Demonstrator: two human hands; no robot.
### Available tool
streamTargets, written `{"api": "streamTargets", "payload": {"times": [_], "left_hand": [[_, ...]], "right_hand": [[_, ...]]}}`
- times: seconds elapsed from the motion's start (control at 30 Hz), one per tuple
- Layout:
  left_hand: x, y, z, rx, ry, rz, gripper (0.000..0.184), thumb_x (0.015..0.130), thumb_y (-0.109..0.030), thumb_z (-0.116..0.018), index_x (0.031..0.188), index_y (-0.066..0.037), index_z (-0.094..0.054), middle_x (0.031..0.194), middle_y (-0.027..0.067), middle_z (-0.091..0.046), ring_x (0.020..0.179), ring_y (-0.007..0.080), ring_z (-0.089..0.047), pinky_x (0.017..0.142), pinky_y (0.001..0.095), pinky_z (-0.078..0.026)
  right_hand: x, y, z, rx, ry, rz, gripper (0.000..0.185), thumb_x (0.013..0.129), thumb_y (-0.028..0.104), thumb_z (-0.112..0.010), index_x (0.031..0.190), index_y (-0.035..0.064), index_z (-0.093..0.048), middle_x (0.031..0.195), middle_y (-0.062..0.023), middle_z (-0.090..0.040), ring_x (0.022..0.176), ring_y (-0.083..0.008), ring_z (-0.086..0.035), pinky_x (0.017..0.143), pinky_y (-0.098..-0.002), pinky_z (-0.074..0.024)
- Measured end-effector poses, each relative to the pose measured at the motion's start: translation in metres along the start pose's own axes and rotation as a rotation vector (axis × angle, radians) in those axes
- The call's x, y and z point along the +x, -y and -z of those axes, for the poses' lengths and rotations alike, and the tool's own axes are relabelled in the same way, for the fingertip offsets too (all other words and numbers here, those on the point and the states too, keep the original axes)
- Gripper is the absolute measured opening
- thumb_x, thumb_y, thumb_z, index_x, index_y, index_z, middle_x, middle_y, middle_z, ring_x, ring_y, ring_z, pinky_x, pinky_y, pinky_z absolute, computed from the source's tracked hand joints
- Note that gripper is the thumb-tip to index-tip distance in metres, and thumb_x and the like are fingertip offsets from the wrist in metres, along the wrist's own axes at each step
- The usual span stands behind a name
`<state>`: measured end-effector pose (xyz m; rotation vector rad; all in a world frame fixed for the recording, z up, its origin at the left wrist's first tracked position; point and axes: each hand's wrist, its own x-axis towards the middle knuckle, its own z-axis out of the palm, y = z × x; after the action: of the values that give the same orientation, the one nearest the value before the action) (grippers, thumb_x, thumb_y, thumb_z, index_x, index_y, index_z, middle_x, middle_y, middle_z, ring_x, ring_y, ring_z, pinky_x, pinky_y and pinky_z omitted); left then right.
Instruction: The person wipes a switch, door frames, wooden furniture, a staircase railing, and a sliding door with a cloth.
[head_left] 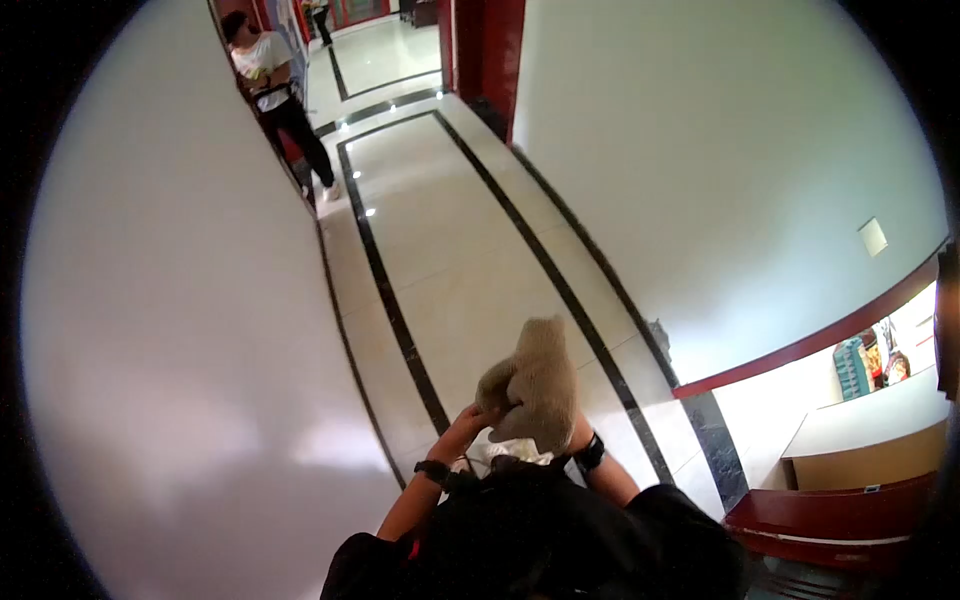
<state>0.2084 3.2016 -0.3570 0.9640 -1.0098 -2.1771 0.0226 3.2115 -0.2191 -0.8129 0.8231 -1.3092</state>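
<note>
A beige, fuzzy cloth item (545, 385), perhaps a glove or mitt, is in front of my body at lower centre. Fingers of my left hand (468, 428) pinch its left edge, close to a fold. My right hand is hidden in or behind the cloth; only the wrist (582, 434) shows at its lower right, so its fingers cannot be seen. Dark bands circle both wrists. Below the cloth, a whitish item (515, 450) is partly visible against my black clothing.
A tiled corridor floor (460, 260) with black border strips runs ahead between two pale walls. At upper left, a person (270, 85) leans by a doorway; another stands farther back. A dark red chair or bench (830, 515) and a counter (870, 430) are at lower right.
</note>
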Motion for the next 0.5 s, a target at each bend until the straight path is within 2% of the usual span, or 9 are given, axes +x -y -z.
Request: {"api": "streamTargets", "payload": {"times": [0.07,0.1,0.17,0.23,0.33,0.4,0.43,0.47,0.5], "left_hand": [[0.024,0.008,-0.005,-0.058,-0.014,-0.025,0.040,0.094,-0.022,-0.056,0.124,0.003,-0.052,0.117,0.0087,-0.060,0.116,0.0192,-0.051,0.101,0.0331,-0.036],[0.022,-0.017,-0.021,0.014,-0.111,0.112,0.040,0.094,-0.022,-0.056,0.125,0.003,-0.052,0.120,0.0093,-0.059,0.115,0.0198,-0.052,0.101,0.0337,-0.037],[0.040,0.007,-0.007,-0.177,-0.042,-0.036,0.041,0.094,-0.023,-0.056,0.126,0.003,-0.051,0.122,0.0096,-0.058,0.114,0.0197,-0.053,0.101,0.0329,-0.037],[0.050,-0.006,-0.011,-0.219,-0.028,-0.108,0.042,0.095,-0.024,-0.055,0.126,0.003,-0.050,0.122,0.0094,-0.058,0.113,0.0186,-0.054,0.099,0.0321,-0.039],[0.052,-0.027,-0.003,-0.038,-0.153,-0.162,0.044,0.096,-0.026,-0.052,0.129,0.003,-0.047,0.122,0.0095,-0.057,0.113,0.0174,-0.053,0.097,0.0314,-0.041],[0.067,-0.053,0.019,-0.038,-0.243,-0.235,0.043,0.097,-0.025,-0.051,0.130,0.002,-0.047,0.124,0.0098,-0.057,0.113,0.0181,-0.053,0.098,0.0315,-0.041],[0.059,-0.044,0.021,-0.036,-0.284,-0.265,0.043,0.097,-0.025,-0.050,0.131,0.002,-0.046,0.125,0.0102,-0.056,0.114,0.0189,-0.053,0.099,0.0316,-0.041],[0.064,-0.055,0.034,-0.286,-0.391,-0.178,0.044,0.098,-0.024,-0.049,0.134,0.000,-0.043,0.128,0.0116,-0.053,0.117,0.0211,-0.051,0.100,0.0323,-0.041],[0.059,-0.068,0.039,-0.285,-0.399,-0.185,0.044,0.098,-0.024,-0.049,0.134,0.000,-0.043,0.128,0.0116,-0.053,0.117,0.0211,-0.051,0.100,0.0323,-0.041]], "right_hand": [[-0.003,0.003,0.018,0.207,-0.017,-0.063,0.070,0.092,0.056,-0.045,0.138,0.0044,-0.039,0.130,-0.0179,-0.052,0.116,-0.0288,-0.054,0.097,-0.0406,-0.0464],[-0.002,0.007,0.027,0.301,-0.031,-0.085,0.071,0.092,0.057,-0.045,0.138,0.0043,-0.039,0.130,-0.0179,-0.052,0.116,-0.0290,-0.054,0.097,-0.0409,-0.0461],[-0.004,0.008,0.045,0.450,-0.067,-0.094,0.072,0.092,0.058,-0.044,0.139,0.0040,-0.038,0.130,-0.0180,-0.051,0.116,-0.0293,-0.054,0.097,-0.0414,-0.0455],[0.005,0.013,0.061,0.574,-0.097,-0.091,0.073,0.091,0.059,-0.044,0.139,0.0038,-0.038,0.130,-0.0181,-0.051,0.116,-0.0296,-0.053,0.098,-0.0419,-0.0450],[0.028,0.015,0.077,0.704,-0.117,-0.109,0.075,0.091,0.060,-0.044,0.139,0.0035,-0.038,0.131,-0.0182,-0.051,0.117,-0.0301,-0.053,0.099,-0.0427,-0.0442],[0.059,0.015,0.078,0.756,-0.129,-0.201,0.081,0.089,0.066,-0.041,0.138,0.0022,-0.038,0.132,-0.0191,-0.050,0.119,-0.0319,-0.051,0.103,-0.0462,-0.0397],[0.049,0.007,0.080,0.752,-0.125,-0.197,0.081,0.089,0.066,-0.041,0.138,0.0022,-0.038,0.132,-0.0191,-0.050,0.119,-0.0319,-0.051,0.103,-0.0462,-0.0397],[0.079,0.007,0.083,0.796,-0.125,-0.252,0.082,0.088,0.067,-0.041,0.139,0.0024,-0.038,0.133,-0.0194,-0.049,0.119,-0.0324,-0.050,0.104,-0.0460,-0.0378],[0.095,0.003,0.085,0.846,-0.160,-0.302,0.083,0.087,0.067,-0.042,0.139,0.0026,-0.037,0.135,-0.0197,-0.048,0.120,-0.0328,-0.049,0.106,-0.0458,-0.0360]]}}
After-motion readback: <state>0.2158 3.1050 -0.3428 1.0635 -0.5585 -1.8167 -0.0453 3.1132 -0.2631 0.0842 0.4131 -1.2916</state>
